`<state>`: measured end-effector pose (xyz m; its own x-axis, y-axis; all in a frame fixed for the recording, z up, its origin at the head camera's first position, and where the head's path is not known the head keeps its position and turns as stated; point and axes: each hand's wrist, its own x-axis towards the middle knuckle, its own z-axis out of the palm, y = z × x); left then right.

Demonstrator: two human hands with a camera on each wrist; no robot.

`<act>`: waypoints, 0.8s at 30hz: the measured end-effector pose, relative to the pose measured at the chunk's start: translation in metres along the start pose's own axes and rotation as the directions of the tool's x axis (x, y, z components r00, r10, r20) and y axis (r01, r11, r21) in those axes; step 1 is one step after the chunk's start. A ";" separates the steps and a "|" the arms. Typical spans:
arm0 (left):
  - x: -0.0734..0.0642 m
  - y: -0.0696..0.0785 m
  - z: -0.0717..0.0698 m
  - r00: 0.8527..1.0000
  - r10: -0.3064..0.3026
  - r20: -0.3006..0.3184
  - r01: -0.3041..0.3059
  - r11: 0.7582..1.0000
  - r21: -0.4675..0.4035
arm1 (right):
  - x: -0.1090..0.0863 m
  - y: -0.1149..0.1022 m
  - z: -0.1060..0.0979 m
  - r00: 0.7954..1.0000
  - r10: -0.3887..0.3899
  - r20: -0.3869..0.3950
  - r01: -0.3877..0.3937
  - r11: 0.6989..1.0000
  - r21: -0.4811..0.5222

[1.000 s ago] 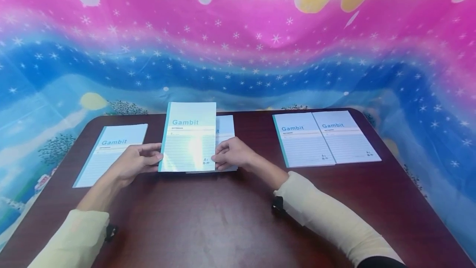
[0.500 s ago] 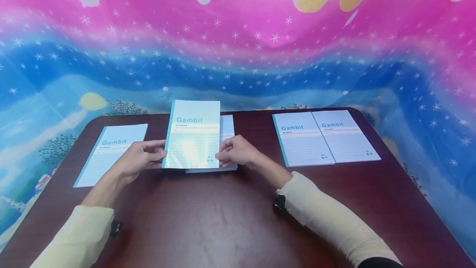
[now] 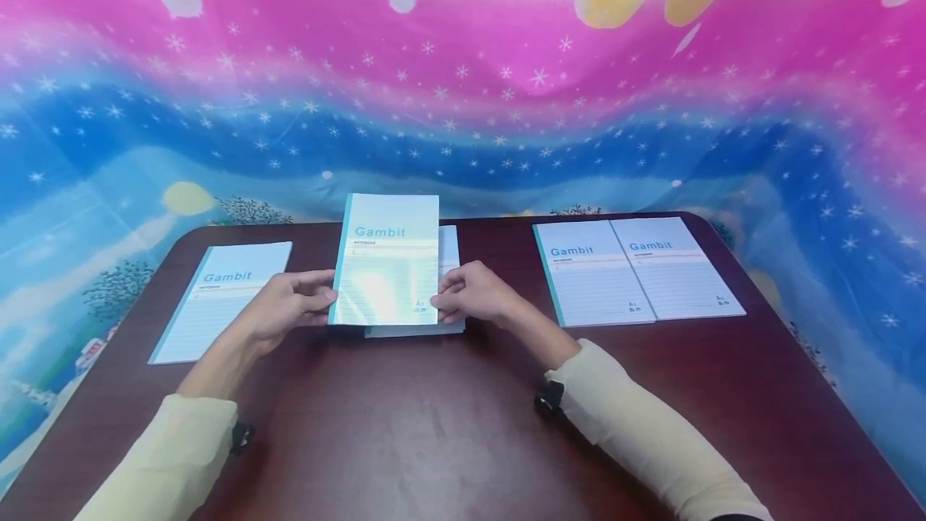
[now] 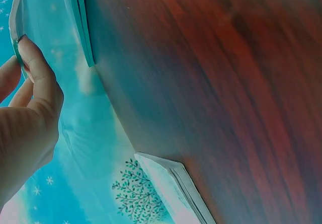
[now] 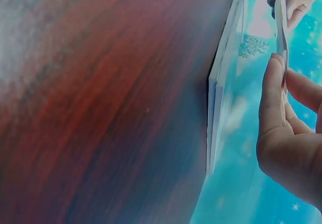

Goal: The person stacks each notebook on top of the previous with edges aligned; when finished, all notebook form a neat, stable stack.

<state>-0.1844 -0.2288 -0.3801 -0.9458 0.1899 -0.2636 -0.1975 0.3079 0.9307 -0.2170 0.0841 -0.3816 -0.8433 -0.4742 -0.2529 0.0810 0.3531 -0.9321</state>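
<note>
This looks like an indoor tabletop set, a corner walled in by a wrinkled backdrop (image 3: pixel 463 123) printed in pink and blue with snowflakes (image 3: pixel 538 76) and leafy trees (image 3: pixel 119 292), which hangs behind the table (image 3: pixel 405 416) and along both sides. The dark red-brown, wood-grained table with rounded corners and the Gambit notebooks (image 3: pixel 593 288) suggest an office or study, though the kind of building cannot be told.
</note>
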 end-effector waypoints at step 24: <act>0.020 0.014 0.016 0.999 0.049 -0.013 -0.049 0.999 0.022 | 0.003 0.009 -0.022 0.999 0.035 -0.009 -0.034 0.997 0.073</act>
<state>-0.2018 -0.2059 -0.3767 -0.9576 0.1926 -0.2141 -0.1453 0.3185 0.9367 -0.2308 0.1033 -0.3853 -0.8448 -0.4541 -0.2830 0.1483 0.3093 -0.9393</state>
